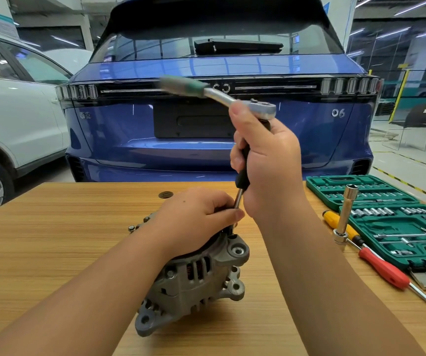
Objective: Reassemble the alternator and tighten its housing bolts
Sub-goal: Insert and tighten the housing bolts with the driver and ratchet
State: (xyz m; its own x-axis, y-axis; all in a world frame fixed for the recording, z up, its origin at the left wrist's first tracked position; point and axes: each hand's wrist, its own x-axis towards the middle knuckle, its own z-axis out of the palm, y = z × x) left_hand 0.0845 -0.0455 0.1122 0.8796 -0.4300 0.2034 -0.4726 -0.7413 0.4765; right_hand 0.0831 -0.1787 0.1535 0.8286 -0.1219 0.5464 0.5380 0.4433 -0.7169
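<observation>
You have one view only, from the camera on your head, so nothing is shared with a second angle. It looks forward and down over both forearms, wide-angled, so straight edges bow near the borders. Your left hand (201, 214) sits close below the lens, near frame centre, on the alternator (193, 278); your right hand (268, 160) is just beside it and higher. The table (52, 240) fills the lower half. Beyond the hands the view faces a blue car (219, 140); the socket set (391, 214) lies right of your right hand.
</observation>
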